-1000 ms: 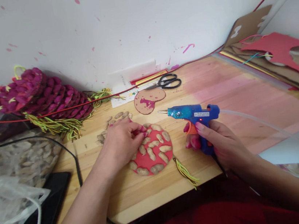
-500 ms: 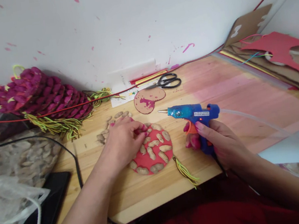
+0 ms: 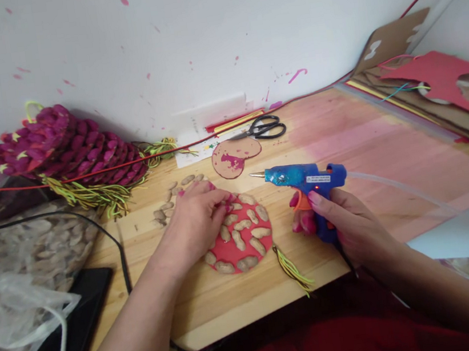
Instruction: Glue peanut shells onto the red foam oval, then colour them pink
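Room: we note a white wall (image 3: pixel 216 34) flecked with pink paint behind the bench, and a thin red cord (image 3: pixel 87 173) strung along its foot.
Surface: we are working on a pale wooden tabletop (image 3: pixel 377 145), tinted pink towards its right half.
Far left: a clear plastic bag of tan shells (image 3: pixel 24 255) lies at the edge, with a black cable (image 3: pixel 116 243) curving past it.
Rear left: a heap of purple shell-covered discs with yellow-green tassels (image 3: pixel 71 154) leans against the wall.
Left hand: our left hand (image 3: pixel 197 220) has its fingers curled, the tips gathered on one tan peanut shell (image 3: pixel 235 206).
Work piece: the round red disc studded with peanut shells (image 3: pixel 243 240) lies flat near the front edge, partly under that hand; the shell sits at its upper left rim.
Rear centre: a brown cardboard disc with a magenta patch (image 3: pixel 235 157) and black-handled scissors (image 3: pixel 263 128) lie well behind it.
Right hand: our right hand (image 3: pixel 347 224) is wrapped tightly round the grip of the blue plastic hot-glue gun (image 3: pixel 308 180), just right of the disc, nozzle pointing left and clear of it.
Far right: a cut sheet of red paper (image 3: pixel 441 76) rests on brown cardboard.
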`<act>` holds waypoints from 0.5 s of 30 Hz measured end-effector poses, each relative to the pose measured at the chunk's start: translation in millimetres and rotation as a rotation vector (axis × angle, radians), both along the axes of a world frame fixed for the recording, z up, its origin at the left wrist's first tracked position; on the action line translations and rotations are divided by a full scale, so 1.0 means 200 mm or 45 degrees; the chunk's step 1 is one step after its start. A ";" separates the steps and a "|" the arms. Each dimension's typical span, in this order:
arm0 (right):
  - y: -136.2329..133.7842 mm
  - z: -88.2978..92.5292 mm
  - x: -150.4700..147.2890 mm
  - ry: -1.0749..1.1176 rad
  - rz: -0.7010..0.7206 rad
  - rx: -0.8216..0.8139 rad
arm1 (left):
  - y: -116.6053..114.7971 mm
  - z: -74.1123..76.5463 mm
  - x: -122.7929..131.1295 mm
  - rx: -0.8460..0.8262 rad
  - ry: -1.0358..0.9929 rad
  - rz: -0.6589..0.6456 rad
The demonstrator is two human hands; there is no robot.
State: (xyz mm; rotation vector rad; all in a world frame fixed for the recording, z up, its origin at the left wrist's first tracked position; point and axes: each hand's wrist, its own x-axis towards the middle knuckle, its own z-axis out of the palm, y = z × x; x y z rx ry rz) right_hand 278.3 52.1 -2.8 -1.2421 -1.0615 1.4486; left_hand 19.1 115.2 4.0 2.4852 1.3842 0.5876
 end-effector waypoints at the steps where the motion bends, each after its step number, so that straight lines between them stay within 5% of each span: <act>1: 0.00 0.00 0.00 0.001 -0.002 -0.002 | 0.00 0.01 0.00 -0.002 -0.005 0.014; 6: 0.00 0.01 0.00 0.005 -0.010 -0.004 | -0.01 0.04 -0.02 -0.006 -0.064 0.136; 15: 0.00 0.00 0.00 0.001 -0.011 0.004 | 0.00 0.00 0.01 0.056 0.076 -0.015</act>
